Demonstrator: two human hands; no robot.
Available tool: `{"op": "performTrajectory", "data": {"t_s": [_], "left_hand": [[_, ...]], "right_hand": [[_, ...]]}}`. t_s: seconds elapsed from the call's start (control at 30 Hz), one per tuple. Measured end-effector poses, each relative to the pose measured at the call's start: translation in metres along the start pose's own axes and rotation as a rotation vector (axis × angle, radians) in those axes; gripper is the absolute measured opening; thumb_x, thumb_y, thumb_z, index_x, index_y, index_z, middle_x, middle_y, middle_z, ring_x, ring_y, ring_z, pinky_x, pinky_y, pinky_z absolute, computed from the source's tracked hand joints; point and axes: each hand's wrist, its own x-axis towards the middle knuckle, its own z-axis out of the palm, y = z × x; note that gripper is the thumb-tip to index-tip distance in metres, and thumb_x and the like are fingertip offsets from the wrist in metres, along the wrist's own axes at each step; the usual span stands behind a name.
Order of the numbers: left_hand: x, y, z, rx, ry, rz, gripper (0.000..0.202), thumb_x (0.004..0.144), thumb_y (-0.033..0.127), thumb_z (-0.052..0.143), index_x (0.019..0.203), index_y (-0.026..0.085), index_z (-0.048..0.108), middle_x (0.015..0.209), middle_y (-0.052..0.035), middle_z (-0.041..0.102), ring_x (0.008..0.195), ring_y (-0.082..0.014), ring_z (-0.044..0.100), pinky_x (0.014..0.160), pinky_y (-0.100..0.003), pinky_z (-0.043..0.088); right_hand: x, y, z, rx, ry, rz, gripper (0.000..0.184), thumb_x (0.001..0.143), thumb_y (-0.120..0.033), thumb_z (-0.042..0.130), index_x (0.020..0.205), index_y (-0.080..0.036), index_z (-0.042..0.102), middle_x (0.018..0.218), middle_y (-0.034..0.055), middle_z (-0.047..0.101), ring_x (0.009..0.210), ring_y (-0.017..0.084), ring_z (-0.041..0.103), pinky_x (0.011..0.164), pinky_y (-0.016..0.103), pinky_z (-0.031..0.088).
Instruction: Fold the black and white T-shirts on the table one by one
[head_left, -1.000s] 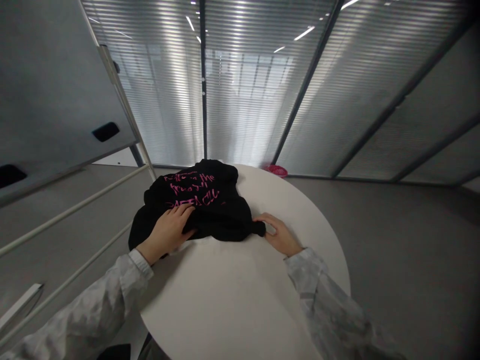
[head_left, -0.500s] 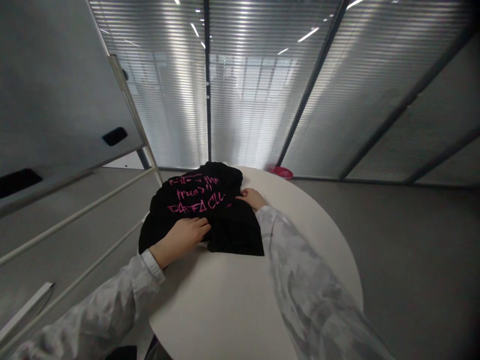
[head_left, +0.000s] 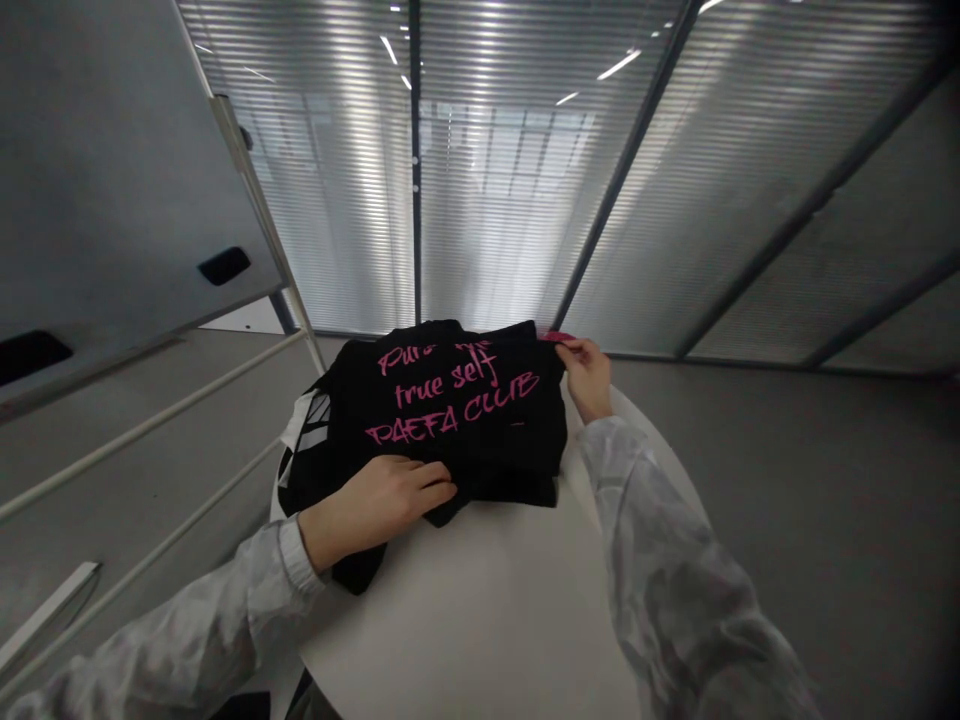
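A black garment (head_left: 457, 410) with pink lettering lies on the far half of a round white table (head_left: 480, 620). My left hand (head_left: 382, 500) rests on its near edge, fingers curled over the cloth and pressing it down. My right hand (head_left: 586, 375) reaches to the garment's far right corner and pinches the fabric there, holding it stretched out. The pink print faces up and is spread flat. A white striped part of the garment shows at its left side.
A tilted whiteboard on a metal stand (head_left: 112, 200) stands to the left. Glass walls with blinds (head_left: 487, 180) close off the back. A small pink basket (head_left: 555, 337) sits on the floor behind the table. Grey floor lies to the right.
My right hand moved from the garment's near right edge to its far right corner and pulled it out, so the print now lies spread. My left hand stayed on the near edge.
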Motion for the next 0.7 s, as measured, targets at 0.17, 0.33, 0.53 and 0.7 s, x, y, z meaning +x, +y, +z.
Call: {"op": "performTrajectory", "data": {"t_s": [0.17, 0.33, 0.53, 0.7], "left_hand": [[0.011, 0.010, -0.008, -0.462, -0.052, 0.045, 0.046, 0.103, 0.042, 0.077, 0.145, 0.029, 0.064, 0.137, -0.0059, 0.075, 0.112, -0.0227, 0.078, 0.097, -0.034, 0.062], [0.004, -0.047, -0.011, -0.543, 0.119, -0.164, 0.044, 0.107, 0.050, 0.070, 0.145, 0.028, 0.067, 0.139, -0.0079, 0.074, 0.124, -0.0250, 0.073, 0.110, -0.039, 0.058], [-0.005, -0.189, 0.024, -0.265, 0.452, -0.566, 0.049, 0.103, 0.063, 0.066, 0.129, 0.022, 0.074, 0.138, -0.0116, 0.073, 0.132, -0.0312, 0.068, 0.123, -0.046, 0.049], [0.002, -0.276, 0.052, -0.159, 0.404, -0.978, 0.063, 0.101, 0.068, 0.059, 0.133, 0.015, 0.072, 0.139, -0.0192, 0.073, 0.133, -0.0358, 0.068, 0.118, -0.047, 0.051]], "right_hand": [[-0.008, 0.042, -0.052, 0.026, 0.148, 0.052, 0.028, 0.083, -0.050, 0.068, 0.080, -0.023, 0.064, 0.073, -0.0001, 0.064, 0.072, 0.019, 0.059, 0.070, 0.032, 0.048], [-0.030, 0.082, -0.099, -0.222, -0.049, 0.083, 0.036, 0.091, -0.053, 0.055, 0.068, -0.025, 0.056, 0.063, 0.0000, 0.057, 0.067, 0.020, 0.056, 0.063, 0.031, 0.043], [-0.029, 0.085, -0.086, -0.733, -0.357, 0.120, 0.043, 0.098, -0.052, 0.054, 0.068, -0.025, 0.069, 0.080, 0.0114, 0.074, 0.087, 0.029, 0.073, 0.080, 0.037, 0.052], [-0.004, 0.071, -0.028, -0.834, -0.403, -0.149, 0.045, 0.097, -0.052, 0.068, 0.129, -0.021, 0.073, 0.135, 0.0173, 0.074, 0.130, 0.034, 0.066, 0.115, 0.045, 0.049]]}}
